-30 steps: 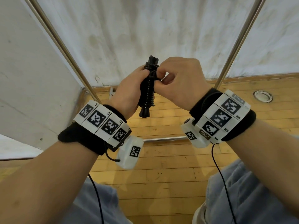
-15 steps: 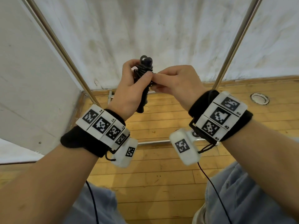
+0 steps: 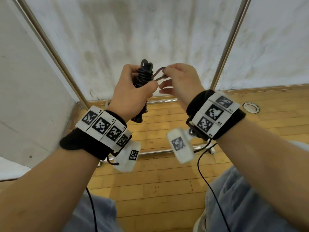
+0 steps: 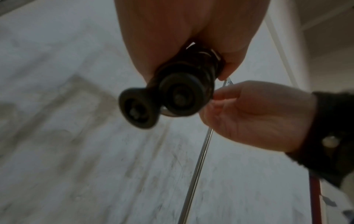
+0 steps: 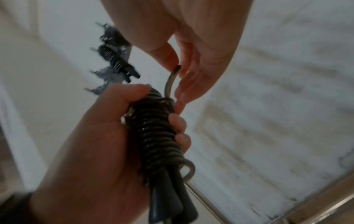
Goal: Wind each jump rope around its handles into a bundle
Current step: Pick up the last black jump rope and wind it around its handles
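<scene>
Nearest, the wristbands carried square coded tags: "L3" and "L4" showed on the left band (image 3: 102,125), "R2" on the right band (image 3: 215,113). Both forearms were raised at chest height. The left hand (image 3: 132,92) wrapped its fingers around the jump rope bundle (image 3: 143,76), the black cord coiled about the paired handles (image 4: 164,98). The right hand (image 3: 180,81) pinched a loose loop (image 3: 159,73) of cord just beside the coil. Beyond stood metal poles (image 3: 229,42) and a white wall (image 3: 150,27).

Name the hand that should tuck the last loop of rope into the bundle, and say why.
Right. The right hand already pinches the loose loop beside the coils, while the left hand grips the wound bundle and both handles, so it is probably best kept steadying them.
</scene>
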